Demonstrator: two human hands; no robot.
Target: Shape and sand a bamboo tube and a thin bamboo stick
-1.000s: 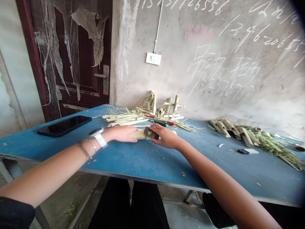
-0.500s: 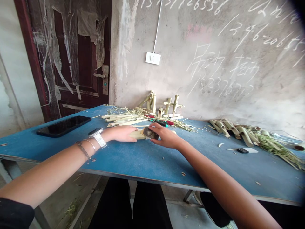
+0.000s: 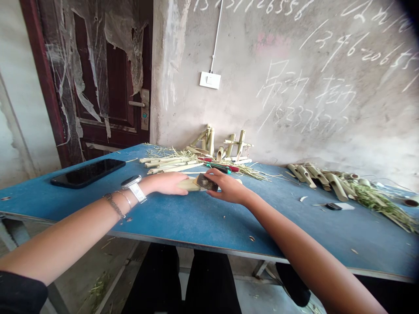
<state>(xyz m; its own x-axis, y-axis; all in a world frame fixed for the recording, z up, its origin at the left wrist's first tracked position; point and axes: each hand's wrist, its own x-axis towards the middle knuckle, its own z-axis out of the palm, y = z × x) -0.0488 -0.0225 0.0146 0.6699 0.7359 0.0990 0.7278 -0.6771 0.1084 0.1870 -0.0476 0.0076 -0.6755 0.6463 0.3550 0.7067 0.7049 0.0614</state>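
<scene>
The bamboo piece (image 3: 186, 185) before us has not shifted, nor has the dark block (image 3: 207, 182) on it, so the work seems held at one spot, our right hand (image 3: 226, 186) with fingers curled round the block, our left hand (image 3: 169, 183) gripping the bamboo's left part, over the blue tabletop (image 3: 196, 220)

A black phone (image 3: 88, 173) lies flat at the left end of the blue table (image 3: 183, 222); beyond it stands a dark red door (image 3: 117, 87) (torn plastic film (image 3: 122, 35) hangs over it); a white switch (image 3: 210, 80) and white handwriting (image 3: 276, 78) show on the grey wall (image 3: 248, 104); cut bamboo pieces (image 3: 336, 187) lie rightward.
</scene>
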